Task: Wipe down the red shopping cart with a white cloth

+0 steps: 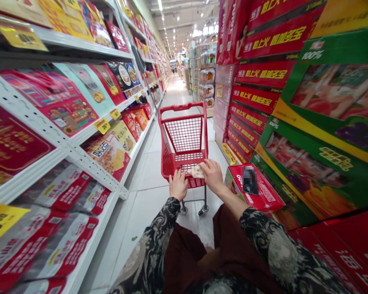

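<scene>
In front of me stands a small red shopping cart [206,134] with a mesh basket that holds nothing I can see. My left hand [178,184] has its fingers curled over the left part of the cart's near edge. At the right part of that edge, my right hand [212,174] is closed on a pale, flower-patterned cloth [196,172], pressed against the cart. Its palm side and thumb are hidden. The cloth reaches leftward between the two hands.
White shelves [95,204] with boxed and bagged goods line the left. Stacked red drink cartons [257,96] and green fruit-picture boxes [322,163] rise on the right. A red box [268,192] juts out low near the cart. The tiled aisle [176,87] runs straight ahead.
</scene>
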The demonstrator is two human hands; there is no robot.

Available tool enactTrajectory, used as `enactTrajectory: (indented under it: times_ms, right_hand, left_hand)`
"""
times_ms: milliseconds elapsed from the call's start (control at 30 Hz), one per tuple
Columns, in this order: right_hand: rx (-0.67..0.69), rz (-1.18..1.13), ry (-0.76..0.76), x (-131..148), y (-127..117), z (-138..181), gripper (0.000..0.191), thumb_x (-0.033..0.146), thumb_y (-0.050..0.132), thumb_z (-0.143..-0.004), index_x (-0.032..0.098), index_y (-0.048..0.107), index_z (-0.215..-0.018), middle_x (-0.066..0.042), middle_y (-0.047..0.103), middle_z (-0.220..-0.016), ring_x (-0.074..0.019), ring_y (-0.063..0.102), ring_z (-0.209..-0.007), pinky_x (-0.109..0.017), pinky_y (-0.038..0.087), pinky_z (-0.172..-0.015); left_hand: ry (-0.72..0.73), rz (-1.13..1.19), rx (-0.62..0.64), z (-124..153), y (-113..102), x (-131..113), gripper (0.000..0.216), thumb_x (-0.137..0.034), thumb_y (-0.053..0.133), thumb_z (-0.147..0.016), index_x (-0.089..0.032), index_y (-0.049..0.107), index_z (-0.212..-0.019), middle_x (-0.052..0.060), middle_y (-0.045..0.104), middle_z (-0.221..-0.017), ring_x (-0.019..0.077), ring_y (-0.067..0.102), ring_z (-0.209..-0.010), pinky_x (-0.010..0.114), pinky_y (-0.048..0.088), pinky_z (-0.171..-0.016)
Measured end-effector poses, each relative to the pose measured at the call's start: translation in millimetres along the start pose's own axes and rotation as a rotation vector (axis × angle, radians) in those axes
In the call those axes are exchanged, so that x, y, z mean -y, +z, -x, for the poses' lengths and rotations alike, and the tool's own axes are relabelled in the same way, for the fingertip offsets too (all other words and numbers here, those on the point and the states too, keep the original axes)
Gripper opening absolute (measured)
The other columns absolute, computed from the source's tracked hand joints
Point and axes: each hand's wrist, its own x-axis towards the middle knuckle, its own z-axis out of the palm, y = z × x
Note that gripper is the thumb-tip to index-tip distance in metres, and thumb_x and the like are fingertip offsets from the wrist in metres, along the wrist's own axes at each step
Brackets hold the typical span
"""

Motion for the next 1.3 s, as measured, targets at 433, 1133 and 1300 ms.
enactTrajectory:
  times_ms: [433, 1133, 1300]
  right_hand:
    - [-0.234, -0.154, 0.093, -25.5, -5.0, -11.8, 0.037, 0.008, 0.049, -0.080, 0.020, 0.059, -0.113, -0.009, 0.045, -0.133, -0.0226, 0.036, -0.127, -0.040, 0.036, -0.104]
    - [-0.016, -0.002, 0.092, -21.1, 16.7, 5.1, 0.033, 0.013, 0.044, -0.086, 0.017, 0.057, -0.116, -0.015, 0.046, -0.133, -0.0256, 0.038, -0.123, -0.046, 0.029, -0.100]
    - [0.010, -0.020, -0.010, 11.8, 35.0, 1.3, 0.036, 0.012, 0.053, -0.079, 0.016, 0.059, -0.115, -0.015, 0.046, -0.132, -0.0272, 0.037, -0.123, -0.044, 0.026, -0.103]
  left_hand:
    - [0.075, 0.068, -0.008, -1.3, 4.9, -7.5, 0.047, -0.027, 0.036, -0.087, -0.014, 0.041, -0.132, 0.011, 0.037, -0.144, 0.0258, 0.026, -0.136, 0.053, 0.022, -0.109]
    - [0.000, -0.034, -0.116, 1.5, 9.8, 38.8, 0.046, -0.019, 0.048, -0.074, -0.010, 0.054, -0.118, 0.017, 0.036, -0.143, 0.0323, 0.020, -0.137, 0.052, 0.028, -0.107]
    - [0.052, -0.035, -0.090, -6.9, 10.6, 47.9, 0.043, -0.017, 0.049, -0.071, -0.013, 0.057, -0.113, 0.015, 0.039, -0.141, 0.0330, 0.024, -0.136, 0.054, 0.029, -0.106]
